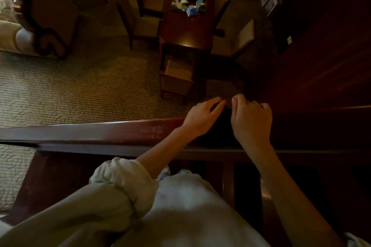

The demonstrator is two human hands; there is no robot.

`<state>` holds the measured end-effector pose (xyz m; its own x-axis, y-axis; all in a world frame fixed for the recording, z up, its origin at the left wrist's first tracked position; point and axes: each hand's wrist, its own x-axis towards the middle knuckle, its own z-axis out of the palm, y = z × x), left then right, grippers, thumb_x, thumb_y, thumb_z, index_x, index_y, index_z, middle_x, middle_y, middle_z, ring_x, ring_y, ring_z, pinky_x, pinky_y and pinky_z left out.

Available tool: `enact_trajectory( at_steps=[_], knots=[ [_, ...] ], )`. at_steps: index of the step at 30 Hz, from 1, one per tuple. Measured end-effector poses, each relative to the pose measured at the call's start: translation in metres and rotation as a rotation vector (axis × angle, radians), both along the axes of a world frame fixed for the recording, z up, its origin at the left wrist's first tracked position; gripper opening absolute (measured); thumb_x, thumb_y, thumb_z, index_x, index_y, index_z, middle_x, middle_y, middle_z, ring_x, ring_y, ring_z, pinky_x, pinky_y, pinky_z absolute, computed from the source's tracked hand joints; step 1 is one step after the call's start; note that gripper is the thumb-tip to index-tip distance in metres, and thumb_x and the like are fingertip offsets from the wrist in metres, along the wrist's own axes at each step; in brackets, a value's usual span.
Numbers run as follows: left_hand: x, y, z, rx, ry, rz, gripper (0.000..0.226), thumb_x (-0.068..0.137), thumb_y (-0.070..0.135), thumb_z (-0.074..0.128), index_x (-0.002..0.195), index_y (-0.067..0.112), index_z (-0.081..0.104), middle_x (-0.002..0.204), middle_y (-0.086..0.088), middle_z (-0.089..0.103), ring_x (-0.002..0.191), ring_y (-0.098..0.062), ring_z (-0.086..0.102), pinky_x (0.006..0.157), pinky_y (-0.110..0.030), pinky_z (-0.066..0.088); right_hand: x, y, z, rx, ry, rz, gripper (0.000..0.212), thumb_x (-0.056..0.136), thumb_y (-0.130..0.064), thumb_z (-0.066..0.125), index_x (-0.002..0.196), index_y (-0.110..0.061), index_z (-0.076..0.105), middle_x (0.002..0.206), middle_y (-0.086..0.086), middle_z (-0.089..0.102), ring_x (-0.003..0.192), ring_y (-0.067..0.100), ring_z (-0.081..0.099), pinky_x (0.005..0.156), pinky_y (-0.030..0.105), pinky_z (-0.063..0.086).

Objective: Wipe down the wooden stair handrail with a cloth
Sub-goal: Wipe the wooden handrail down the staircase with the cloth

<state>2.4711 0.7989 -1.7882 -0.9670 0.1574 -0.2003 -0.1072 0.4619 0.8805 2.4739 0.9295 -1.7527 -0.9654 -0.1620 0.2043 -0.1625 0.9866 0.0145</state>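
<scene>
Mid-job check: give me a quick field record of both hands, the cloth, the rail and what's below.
left hand: grips the cloth's left side
right hand: fingers curled, pinching the cloth's right side
cloth: dark, bunched between both hands, on the handrail
handrail: glossy dark wood, runs left to right, light scuffs near the left wrist
below: carpet, cluttered wooden table, chair at its near end

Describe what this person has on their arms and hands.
The left hand and right hand are bare: no gloves, rings or watch visible. The left sleeve is pale, loose fabric rolled into a thick bunched cuff. Only a pale scrap of the right sleeve shows.
</scene>
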Motion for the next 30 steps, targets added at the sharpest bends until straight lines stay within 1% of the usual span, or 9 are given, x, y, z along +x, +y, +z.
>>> enact_trajectory(
  at_steps=[3,6,9,14,18,21,25,28,30],
  knots=[
    [0.013,-0.05,-0.032,-0.044,-0.119,0.096,0.038,0.1,0.04,0.042,0.127,0.019,0.058,0.116,0.004,0.063,0.109,-0.015,0.059,0.086,-0.026,0.043,0.002,-0.001,0.001,-0.06,0.005,0.021,0.029,0.102,-0.024,0.039,0.094,-0.01,0.063,0.062,0.002,0.06,0.06,0.023,0.059,0.074,0.039,0.042],
    [0.021,-0.091,-0.052,-0.161,-0.129,0.183,0.03,0.101,0.034,0.044,0.114,0.016,0.064,0.097,0.003,0.064,0.094,-0.018,0.062,0.082,-0.034,0.046,0.0,-0.003,0.002,-0.067,0.018,0.015,0.029,0.102,-0.025,0.039,0.093,-0.011,0.063,0.058,-0.001,0.056,0.056,0.02,0.057,0.074,0.039,0.043],
    [0.009,-0.058,-0.036,-0.274,-0.042,0.11,0.026,0.1,0.03,0.044,0.106,0.017,0.065,0.087,0.0,0.065,0.078,-0.016,0.061,0.068,-0.028,0.041,-0.001,-0.003,0.001,-0.054,0.003,0.011,0.031,0.102,-0.026,0.036,0.092,-0.012,0.062,0.057,-0.003,0.051,0.056,0.019,0.055,0.073,0.038,0.041],
    [0.004,0.006,-0.009,-0.071,0.048,0.101,0.027,0.101,0.034,0.041,0.103,0.017,0.062,0.069,0.009,0.058,0.055,-0.004,0.054,0.053,-0.022,0.037,-0.004,0.001,0.002,-0.063,-0.032,-0.004,0.029,0.103,-0.025,0.036,0.095,-0.013,0.061,0.059,0.0,0.055,0.054,0.021,0.053,0.072,0.038,0.039],
    [0.015,-0.058,-0.036,-0.117,-0.076,0.173,0.025,0.101,0.033,0.042,0.099,0.021,0.064,0.085,-0.006,0.067,0.075,-0.02,0.064,0.068,-0.037,0.048,-0.005,0.001,0.002,-0.107,-0.026,0.02,0.028,0.102,-0.024,0.039,0.095,-0.012,0.062,0.055,-0.007,0.041,0.052,0.012,0.038,0.072,0.038,0.04],
    [0.021,-0.097,-0.053,-0.224,-0.167,0.247,0.025,0.1,0.03,0.044,0.087,0.021,0.062,0.083,-0.01,0.067,0.076,-0.025,0.063,0.072,-0.042,0.049,-0.003,-0.001,0.001,-0.1,-0.003,0.012,0.028,0.102,-0.024,0.039,0.094,-0.011,0.063,0.056,-0.009,0.036,0.054,0.011,0.035,0.073,0.038,0.041],
    [0.006,-0.025,-0.022,-0.244,-0.006,0.111,0.027,0.099,0.034,0.045,0.116,0.021,0.062,0.083,0.003,0.063,0.067,-0.009,0.059,0.059,-0.026,0.042,-0.004,0.0,0.0,-0.08,0.008,0.007,0.025,0.102,-0.022,0.043,0.091,-0.011,0.062,0.054,-0.004,0.043,0.051,0.016,0.042,0.071,0.037,0.039],
    [0.008,0.018,0.001,-0.091,0.128,0.09,0.019,0.099,0.03,0.043,0.093,0.019,0.058,0.069,0.007,0.056,0.055,-0.008,0.052,0.052,-0.024,0.037,-0.003,0.0,0.0,-0.078,0.037,-0.006,0.021,0.1,-0.019,0.048,0.086,-0.01,0.061,0.054,0.002,0.054,0.051,0.024,0.054,0.067,0.037,0.039],
    [0.01,0.0,-0.011,-0.042,0.101,0.121,0.019,0.1,0.03,0.042,0.088,0.022,0.055,0.066,0.007,0.055,0.054,-0.009,0.052,0.052,-0.025,0.039,-0.003,-0.001,0.0,-0.081,0.017,0.0,0.022,0.101,-0.02,0.046,0.089,-0.012,0.062,0.054,-0.002,0.05,0.051,0.019,0.049,0.068,0.037,0.039]
  ],
)
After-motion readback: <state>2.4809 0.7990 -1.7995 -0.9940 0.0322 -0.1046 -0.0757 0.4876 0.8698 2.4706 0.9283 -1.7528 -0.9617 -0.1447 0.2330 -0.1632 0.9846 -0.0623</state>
